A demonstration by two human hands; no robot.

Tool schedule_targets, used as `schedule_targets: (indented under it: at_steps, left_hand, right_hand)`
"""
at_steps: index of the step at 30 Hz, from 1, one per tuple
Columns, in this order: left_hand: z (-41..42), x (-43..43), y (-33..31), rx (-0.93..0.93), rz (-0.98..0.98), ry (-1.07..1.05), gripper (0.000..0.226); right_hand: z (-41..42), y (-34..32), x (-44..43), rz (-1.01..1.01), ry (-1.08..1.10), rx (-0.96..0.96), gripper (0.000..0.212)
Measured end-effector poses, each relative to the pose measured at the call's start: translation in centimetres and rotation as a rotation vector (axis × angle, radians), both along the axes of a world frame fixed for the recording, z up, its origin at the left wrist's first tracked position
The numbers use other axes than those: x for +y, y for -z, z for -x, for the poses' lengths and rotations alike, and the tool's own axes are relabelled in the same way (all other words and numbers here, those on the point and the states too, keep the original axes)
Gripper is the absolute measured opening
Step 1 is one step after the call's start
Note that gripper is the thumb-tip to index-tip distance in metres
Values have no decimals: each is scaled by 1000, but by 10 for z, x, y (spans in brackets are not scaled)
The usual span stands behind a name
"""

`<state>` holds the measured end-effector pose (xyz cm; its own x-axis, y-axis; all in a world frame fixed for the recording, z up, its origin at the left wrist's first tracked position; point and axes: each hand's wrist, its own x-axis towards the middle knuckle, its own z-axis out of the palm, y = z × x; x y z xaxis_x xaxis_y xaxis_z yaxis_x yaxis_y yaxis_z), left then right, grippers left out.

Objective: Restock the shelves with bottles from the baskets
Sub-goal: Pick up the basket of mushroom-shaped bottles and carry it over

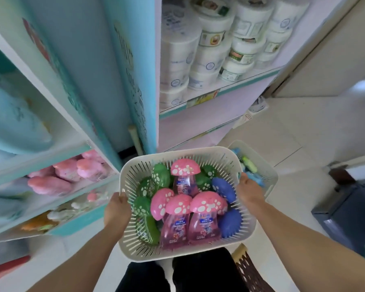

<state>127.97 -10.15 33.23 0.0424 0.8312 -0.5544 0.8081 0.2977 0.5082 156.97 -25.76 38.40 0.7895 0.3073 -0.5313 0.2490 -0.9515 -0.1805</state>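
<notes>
I carry a white slotted basket [135, 247] in front of me, above the floor. My left hand [116, 209] grips its left rim and my right hand [250, 191] grips its right rim. Inside lie several mushroom-shaped bottles: pink ones [184, 168] with paw-print caps in the middle, green ones [159, 175] on the left, blue ones [223, 189] on the right. On the left, a shelf [57, 204] holds matching pink-capped bottles [67, 171].
A second white basket [269, 173] with blue and green items stands on the floor behind the right hand. White tubs [209, 51] fill the shelf ahead. A brown basket [251, 270] sits by my legs, a dark box [346, 213] at the right.
</notes>
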Motion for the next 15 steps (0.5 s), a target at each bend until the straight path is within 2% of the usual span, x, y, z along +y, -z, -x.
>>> schedule_targets:
  at_steps: [3,9,15]
  left_hand:
    - [-6,-4,6,9,4,-43,30]
    - [-24,-25,35,63,32,-199,27]
    - [-38,-45,72,81,40,-317,29]
  right_hand:
    - [-13,13,9,34,-58,15,51]
    - [-44,55,30,55,-168,53,49]
    - [-68,88,44,-41,-142,111,63]
